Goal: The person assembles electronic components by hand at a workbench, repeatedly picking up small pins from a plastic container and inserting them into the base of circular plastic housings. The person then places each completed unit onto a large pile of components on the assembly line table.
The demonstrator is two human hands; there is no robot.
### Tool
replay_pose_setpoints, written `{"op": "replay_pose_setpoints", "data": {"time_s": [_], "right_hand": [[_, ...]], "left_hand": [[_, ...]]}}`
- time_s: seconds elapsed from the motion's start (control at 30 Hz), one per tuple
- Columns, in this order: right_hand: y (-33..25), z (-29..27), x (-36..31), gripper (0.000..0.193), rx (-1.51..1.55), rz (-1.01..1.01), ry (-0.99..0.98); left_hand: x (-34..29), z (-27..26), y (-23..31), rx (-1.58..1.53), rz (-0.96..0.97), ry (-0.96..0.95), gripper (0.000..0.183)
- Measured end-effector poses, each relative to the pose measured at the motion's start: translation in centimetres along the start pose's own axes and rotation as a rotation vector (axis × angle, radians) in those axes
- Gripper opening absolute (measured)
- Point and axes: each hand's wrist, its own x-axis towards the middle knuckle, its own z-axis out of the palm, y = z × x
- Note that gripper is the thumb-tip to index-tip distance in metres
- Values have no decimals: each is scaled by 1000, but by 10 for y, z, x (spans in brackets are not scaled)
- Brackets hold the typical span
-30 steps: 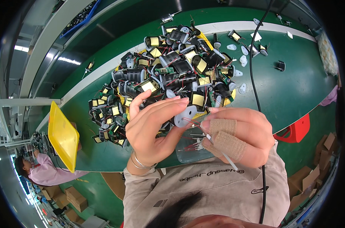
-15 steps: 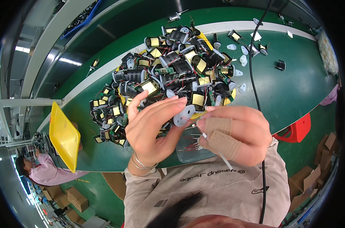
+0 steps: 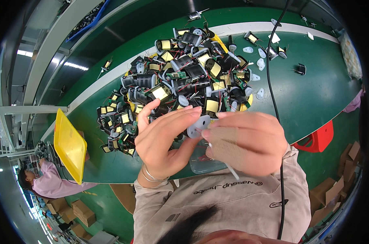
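Observation:
Between the fingers and thumb of my left hand (image 3: pixel 162 142) is a pale grey plastic end cap (image 3: pixel 194 130) with small holes. Thin red wires show at the cap's right side. Close against it, my right hand (image 3: pixel 253 138) is closed with a thin white stick (image 3: pixel 232 171) running out below its fingers. Tan tape wraps some of the right fingers, and their tips are slightly blurred. Beneath the hands lies a clear plastic tray (image 3: pixel 205 167), mostly covered by them. A large heap of black cylindrical assemblies (image 3: pixel 146 80) with yellow pads, green boards and red wires rises just beyond.
A yellow tray (image 3: pixel 70 146) stands tilted at the left. Loose grey caps (image 3: pixel 261 64) lie right of the heap. A black cable (image 3: pixel 272 89) crosses the green table (image 3: pixel 310 97). Beyond are a red stool (image 3: pixel 320 136), cardboard boxes (image 3: pixel 328 191) and a person in pink (image 3: pixel 56 179).
My right hand has moved slightly left, closer to the cap, carrying the white stick with it. My left hand and the cap have hardly moved.

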Motion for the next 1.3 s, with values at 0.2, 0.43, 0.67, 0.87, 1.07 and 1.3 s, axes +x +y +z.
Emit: {"op": "replay_pose_setpoints", "data": {"time_s": [0.2, 0.43, 0.67, 0.87, 1.07, 1.3], "right_hand": [[2, 4, 5, 25, 311, 338, -8], [18, -13, 16, 52, 243, 435, -18], [12, -7, 8, 25, 237, 481, -119], [11, -2, 4, 26, 141, 424, -85], [5, 9, -4, 38, -21, 133, -15], [2, 7, 1, 35, 220, 209, 12]], "left_hand": [[0, 0, -2, -99, -22, -14, 35], [-8, -4, -8, -252, -45, 52, 37], [-2, -8, -2, -79, -29, 0, 27], [-3, -7, -2, -146, 22, 20, 26], [-20, 3, 5, -507, -222, 193, 22], [-14, -5, 7, -742, -360, 75, 23]]}}
